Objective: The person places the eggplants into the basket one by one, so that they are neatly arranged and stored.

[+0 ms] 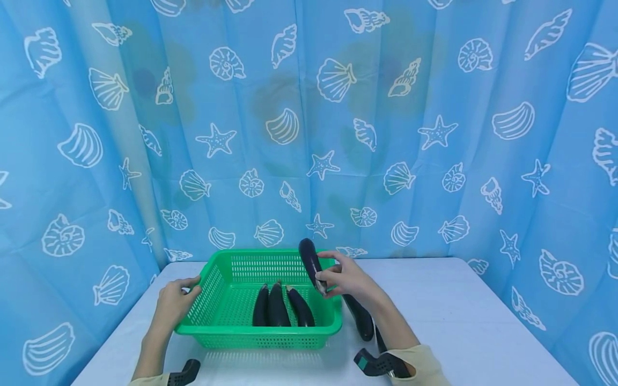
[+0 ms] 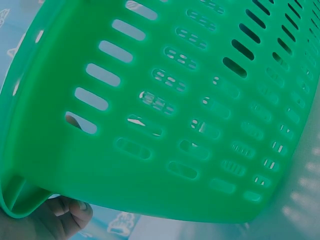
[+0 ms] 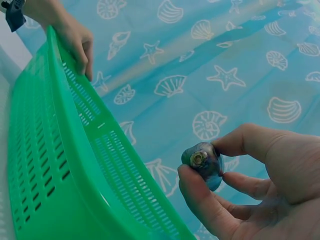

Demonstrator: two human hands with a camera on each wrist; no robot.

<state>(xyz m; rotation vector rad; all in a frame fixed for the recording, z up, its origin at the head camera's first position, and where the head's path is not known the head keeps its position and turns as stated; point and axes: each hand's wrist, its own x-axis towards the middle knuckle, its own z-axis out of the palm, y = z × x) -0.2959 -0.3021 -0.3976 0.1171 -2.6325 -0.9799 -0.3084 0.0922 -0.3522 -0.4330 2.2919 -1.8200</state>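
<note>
In the head view my right hand (image 1: 348, 276) pinches an eggplant (image 1: 310, 260) near its stem end, above the right side of a green plastic basket (image 1: 260, 339). The right wrist view shows that eggplant (image 3: 204, 162) end-on, between thumb and fingertips. My left hand (image 1: 176, 303) grips the basket's left rim; seen from the right wrist, its fingers reach over the edge. Three dark eggplants (image 1: 277, 308) lie side by side on the basket floor. Another eggplant (image 1: 359, 317) rests on the table to the basket's right, partly behind my right forearm.
A white-covered table (image 1: 449, 305) bears the basket. The dark end of one more item (image 1: 380, 340) shows beside my right forearm, mostly hidden. A blue curtain (image 1: 309, 134) with white shell prints hangs along the back and sides.
</note>
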